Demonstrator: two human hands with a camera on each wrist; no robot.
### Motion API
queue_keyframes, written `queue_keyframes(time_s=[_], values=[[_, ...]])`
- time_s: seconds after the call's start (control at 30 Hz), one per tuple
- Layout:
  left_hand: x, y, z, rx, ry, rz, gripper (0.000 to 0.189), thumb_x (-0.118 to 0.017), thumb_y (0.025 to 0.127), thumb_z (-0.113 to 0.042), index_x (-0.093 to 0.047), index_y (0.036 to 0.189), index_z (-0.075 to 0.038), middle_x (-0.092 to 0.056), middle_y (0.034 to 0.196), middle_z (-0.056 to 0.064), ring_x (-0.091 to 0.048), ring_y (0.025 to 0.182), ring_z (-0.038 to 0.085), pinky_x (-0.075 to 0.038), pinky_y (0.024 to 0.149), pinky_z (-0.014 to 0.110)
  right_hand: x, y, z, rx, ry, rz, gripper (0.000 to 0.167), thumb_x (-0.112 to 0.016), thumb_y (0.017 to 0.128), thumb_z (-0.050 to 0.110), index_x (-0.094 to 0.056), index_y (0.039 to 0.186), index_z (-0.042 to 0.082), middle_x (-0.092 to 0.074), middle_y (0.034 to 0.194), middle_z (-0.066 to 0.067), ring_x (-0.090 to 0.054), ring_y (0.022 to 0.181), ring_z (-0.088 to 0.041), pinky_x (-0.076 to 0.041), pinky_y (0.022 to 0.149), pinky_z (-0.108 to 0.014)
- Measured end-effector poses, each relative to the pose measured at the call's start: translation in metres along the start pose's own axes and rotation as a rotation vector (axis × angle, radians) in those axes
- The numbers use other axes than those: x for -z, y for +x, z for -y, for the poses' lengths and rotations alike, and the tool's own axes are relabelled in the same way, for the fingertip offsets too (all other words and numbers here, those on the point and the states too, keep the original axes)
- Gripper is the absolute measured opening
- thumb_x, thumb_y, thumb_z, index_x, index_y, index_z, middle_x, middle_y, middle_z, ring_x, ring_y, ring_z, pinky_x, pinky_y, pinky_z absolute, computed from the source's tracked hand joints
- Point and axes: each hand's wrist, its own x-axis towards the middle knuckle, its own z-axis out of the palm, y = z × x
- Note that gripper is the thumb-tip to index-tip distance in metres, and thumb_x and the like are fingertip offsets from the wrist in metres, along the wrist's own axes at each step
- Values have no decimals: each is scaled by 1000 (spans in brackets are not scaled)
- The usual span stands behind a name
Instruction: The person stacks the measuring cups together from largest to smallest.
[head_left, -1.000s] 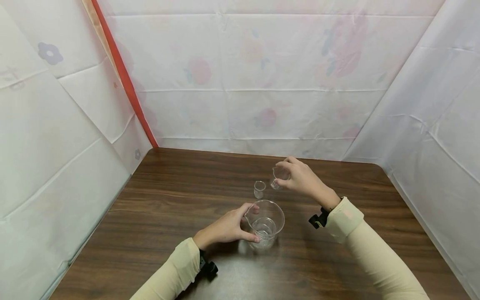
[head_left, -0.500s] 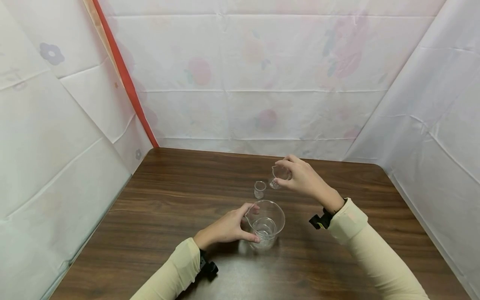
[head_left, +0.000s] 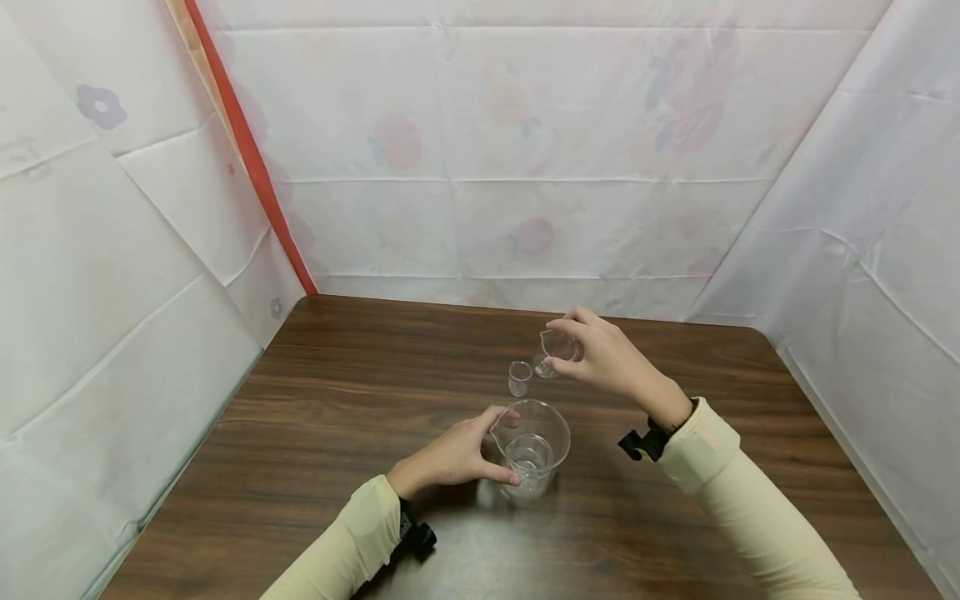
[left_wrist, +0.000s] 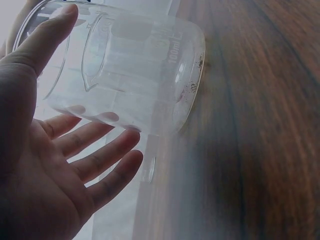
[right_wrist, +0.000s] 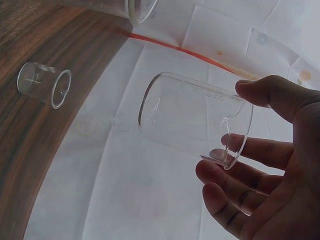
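A large clear glass beaker point(head_left: 553, 429) stands upright on the wooden table, with a smaller beaker point(head_left: 528, 455) nested inside it. My left hand point(head_left: 455, 450) grips its left side, thumb in front and fingers behind; a 100 ml marking shows through the glass in the left wrist view. Farther back, my right hand point(head_left: 606, 357) pinches a medium beaker point(right_wrist: 185, 120) near its rim between thumb and fingers. In the right wrist view that beaker hangs apart from the tabletop. Just left of it, a tiny beaker point(head_left: 519, 380) stands upright on the table.
The brown wood-grain table point(head_left: 337, 400) has its far edge a short way behind my right hand. White patterned curtains point(head_left: 465, 150) close off the back and both sides, and a red strip point(head_left: 251, 162) runs down the left corner. A black camera point(head_left: 643, 442) sits on each wrist.
My right hand has shifted slightly left and back with the medium beaker, toward the tiny one. The left hand and large beaker stay in place.
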Motion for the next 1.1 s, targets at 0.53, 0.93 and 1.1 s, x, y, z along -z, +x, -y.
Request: queue_keyframes(time_s=[0.53,0.93,1.1], values=[[0,0,0,18,-22,8,82,-81,73,-52,-43,139,-21,-61,133,-2,-57,122,18,-48,98,39,4,-6,13,70,73,31,43,-76,85,22,-64,122,5,-60,109,-6,-61,71,-13,-51,65,-25],[1,0,-2,25,-23,13,81,-82,72,-52,-43,137,-22,-61,132,-2,-57,122,17,-47,98,38,5,-9,19,130,145,75,39,-76,82,17,-67,118,6,-61,105,-3,-58,78,-10,-51,67,-22],[2,0,-2,24,-27,17,80,-81,73,-51,-43,137,-22,-61,132,-2,-57,121,17,-48,96,37,5,-9,22,168,138,90,38,-77,83,20,-67,118,9,-60,104,-2,-57,78,-9,-50,67,-22]])
